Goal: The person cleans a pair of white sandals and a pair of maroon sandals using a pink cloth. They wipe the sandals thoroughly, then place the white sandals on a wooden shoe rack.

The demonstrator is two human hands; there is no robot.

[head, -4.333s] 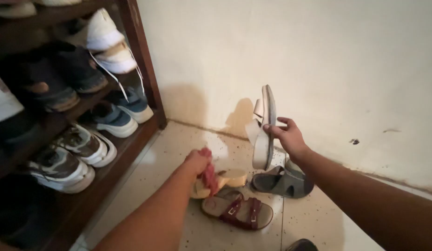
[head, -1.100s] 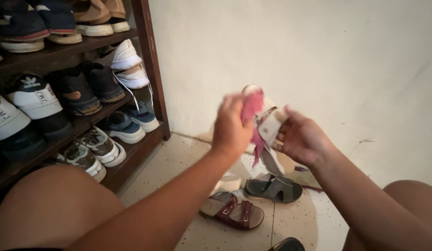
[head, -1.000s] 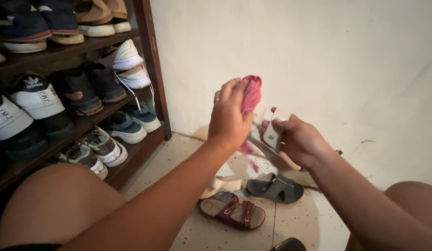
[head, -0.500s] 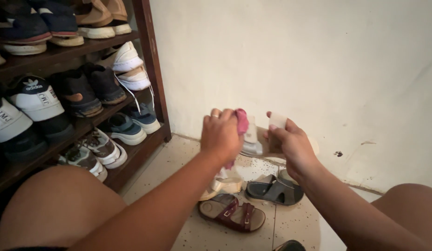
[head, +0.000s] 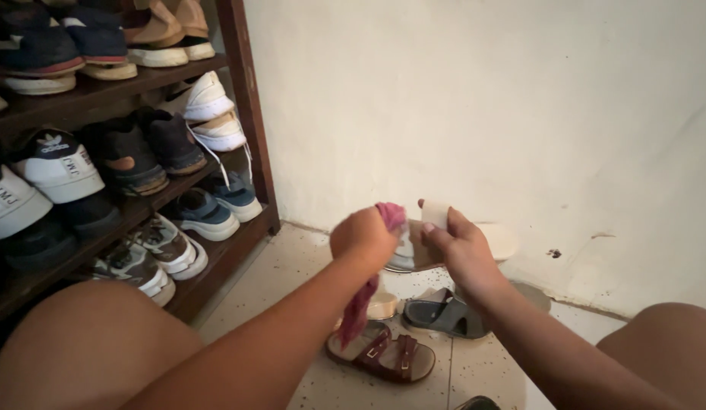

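Note:
My right hand grips a cream sandal by its strap and holds it roughly level above the floor. My left hand is closed on a pink cloth, which is pressed against the near end of the sandal, with a tail hanging down. Below on the tiled floor lie a maroon buckle sandal, a grey sandal and the second cream sandal, mostly hidden behind the cloth.
A dark wooden shoe rack full of sneakers stands at the left against the white wall. My bare knees are at the bottom left and bottom right. The tip of a dark shoe shows at the bottom edge.
The sandal has been lowered and turned from near upright to roughly level. My left hand dropped with it, and the cloth now hangs below it.

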